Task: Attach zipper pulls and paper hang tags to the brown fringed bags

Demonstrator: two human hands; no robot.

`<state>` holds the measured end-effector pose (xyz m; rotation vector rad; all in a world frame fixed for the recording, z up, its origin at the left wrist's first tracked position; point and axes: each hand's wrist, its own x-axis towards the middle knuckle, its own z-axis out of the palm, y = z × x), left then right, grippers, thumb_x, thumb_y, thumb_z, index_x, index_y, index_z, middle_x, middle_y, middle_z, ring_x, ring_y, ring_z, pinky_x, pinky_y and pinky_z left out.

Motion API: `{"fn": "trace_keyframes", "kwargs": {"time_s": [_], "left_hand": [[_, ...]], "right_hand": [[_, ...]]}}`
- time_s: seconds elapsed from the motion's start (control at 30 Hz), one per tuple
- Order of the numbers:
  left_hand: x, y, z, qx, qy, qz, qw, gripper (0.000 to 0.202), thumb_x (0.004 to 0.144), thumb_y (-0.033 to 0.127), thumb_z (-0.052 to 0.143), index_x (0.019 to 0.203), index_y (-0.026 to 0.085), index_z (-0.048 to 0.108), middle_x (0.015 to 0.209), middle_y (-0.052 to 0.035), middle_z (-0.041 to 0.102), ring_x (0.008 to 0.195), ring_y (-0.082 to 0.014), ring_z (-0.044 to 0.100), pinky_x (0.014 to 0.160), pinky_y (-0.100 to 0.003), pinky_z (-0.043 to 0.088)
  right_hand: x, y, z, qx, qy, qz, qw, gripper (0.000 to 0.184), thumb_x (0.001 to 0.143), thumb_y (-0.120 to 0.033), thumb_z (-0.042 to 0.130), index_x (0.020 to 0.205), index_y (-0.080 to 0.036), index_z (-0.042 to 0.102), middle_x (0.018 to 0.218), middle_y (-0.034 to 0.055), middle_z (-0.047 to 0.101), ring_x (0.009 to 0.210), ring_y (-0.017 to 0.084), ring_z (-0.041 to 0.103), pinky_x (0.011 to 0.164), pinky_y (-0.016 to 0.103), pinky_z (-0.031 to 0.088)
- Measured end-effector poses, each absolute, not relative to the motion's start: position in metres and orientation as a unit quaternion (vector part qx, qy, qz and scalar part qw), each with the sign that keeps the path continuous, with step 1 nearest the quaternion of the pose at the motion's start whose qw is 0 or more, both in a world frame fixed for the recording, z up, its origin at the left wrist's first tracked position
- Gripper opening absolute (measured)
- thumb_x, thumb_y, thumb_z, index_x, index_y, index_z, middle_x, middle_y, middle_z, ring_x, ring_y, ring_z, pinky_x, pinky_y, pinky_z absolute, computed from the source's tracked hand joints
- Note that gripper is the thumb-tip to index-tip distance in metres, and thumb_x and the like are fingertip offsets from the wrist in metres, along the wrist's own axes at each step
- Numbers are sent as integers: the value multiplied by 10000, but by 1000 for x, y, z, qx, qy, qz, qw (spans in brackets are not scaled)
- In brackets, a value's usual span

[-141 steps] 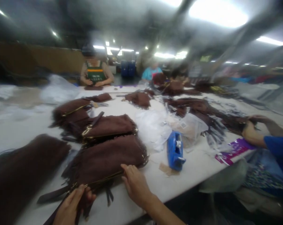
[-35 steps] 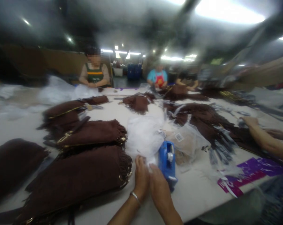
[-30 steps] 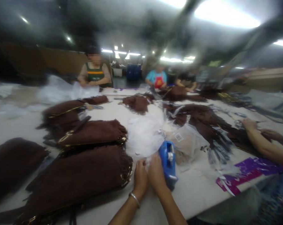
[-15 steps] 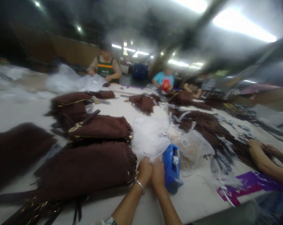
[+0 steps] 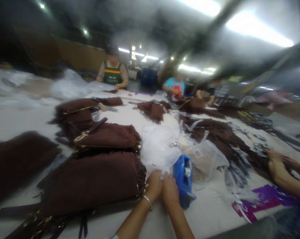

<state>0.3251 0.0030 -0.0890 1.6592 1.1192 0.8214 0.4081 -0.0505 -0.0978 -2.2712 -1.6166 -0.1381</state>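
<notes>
My left hand (image 5: 154,186) and my right hand (image 5: 170,189) meet close to the table's front, fingers closed at the near end of a white, crumpled, thin bundle (image 5: 159,146); whether it is tissue or plastic I cannot make out. The fingertips are partly hidden and blurred. Right beside my right hand stands a blue tape dispenser (image 5: 183,182). To the left of my left hand lies a dark brown fringed bag (image 5: 92,182) with gold-coloured hardware, and a second brown bag (image 5: 110,136) rests just behind it.
A clear plastic bag (image 5: 209,159) with a barcode label lies right of the dispenser. More brown fringed pieces (image 5: 214,132) spread over the right side. A co-worker's hands (image 5: 276,162) work at the right edge, near purple packaging (image 5: 269,199). Several people stand across the table.
My hands stay together at the bundle's near end, with only a slight shift. The co-worker in the green apron has lowered the plastic sheet toward the table.
</notes>
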Motion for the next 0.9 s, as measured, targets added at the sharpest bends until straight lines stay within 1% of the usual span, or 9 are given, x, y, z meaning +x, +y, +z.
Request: {"fn": "trace_keyframes", "kwargs": {"time_s": [0.1,0.17,0.27,0.33,0.47,0.57,0.63,0.77,0.9], "left_hand": [[322,-3,-89,667,465,357,459,368,825,83,397,1092,121,647,1160,-147,653,1130,-232,574,1064,-390,387],[317,-11,-90,655,473,373,457,405,840,70,339,1127,115,621,1186,-148,634,1143,-215,563,1065,-389,388],[305,-28,-94,649,474,388,452,401,849,93,333,1137,122,610,1199,-152,623,1155,-221,556,1075,-417,382],[298,-39,-98,658,466,387,447,379,853,119,355,1133,119,611,1204,-162,618,1159,-236,552,1083,-439,376],[282,-55,-110,679,449,377,442,378,847,122,370,1144,130,605,1222,-151,609,1179,-238,539,1100,-452,364],[269,-64,-122,698,435,373,429,392,857,114,358,1167,142,595,1251,-141,599,1207,-236,526,1113,-479,350],[259,-70,-132,718,425,370,410,400,869,113,348,1189,141,586,1291,-147,577,1240,-247,505,1114,-511,349],[245,-78,-149,760,390,371,364,427,871,94,345,1227,157,572,1330,-144,554,1273,-256,484,1095,-544,378],[242,-80,-151,775,379,373,342,413,881,88,350,1218,164,576,1323,-139,559,1269,-254,491,1077,-548,404]], "right_hand": [[412,-68,-96,-792,-579,-86,175,514,855,-60,352,1353,-114,465,1301,216,566,1153,284,581,900,379,475],[412,-82,-99,-770,-605,-116,168,519,862,-49,336,1362,-115,459,1349,201,536,1226,272,532,954,378,461],[410,-98,-112,-735,-647,-137,149,516,849,-14,340,1331,-113,496,1355,186,540,1283,265,482,1002,389,444],[407,-101,-122,-724,-659,-151,137,525,836,14,341,1326,-92,500,1372,203,522,1300,280,464,1007,412,444],[405,-96,-132,-711,-674,-171,99,497,827,36,359,1280,-63,537,1331,232,550,1241,301,520,982,440,463],[404,-99,-131,-701,-683,-190,79,468,831,30,376,1244,-74,567,1285,216,592,1214,295,543,982,442,464],[401,-106,-130,-692,-689,-198,81,488,829,24,382,1274,-89,550,1328,204,564,1272,303,488,1012,463,436],[393,-125,-133,-695,-683,-196,113,499,832,-35,424,1315,-102,527,1464,194,418,1362,341,357,1052,497,382],[390,-133,-134,-686,-691,-186,130,431,871,-63,400,1262,-111,575,1338,164,569,1264,283,488,1059,443,379]]}}
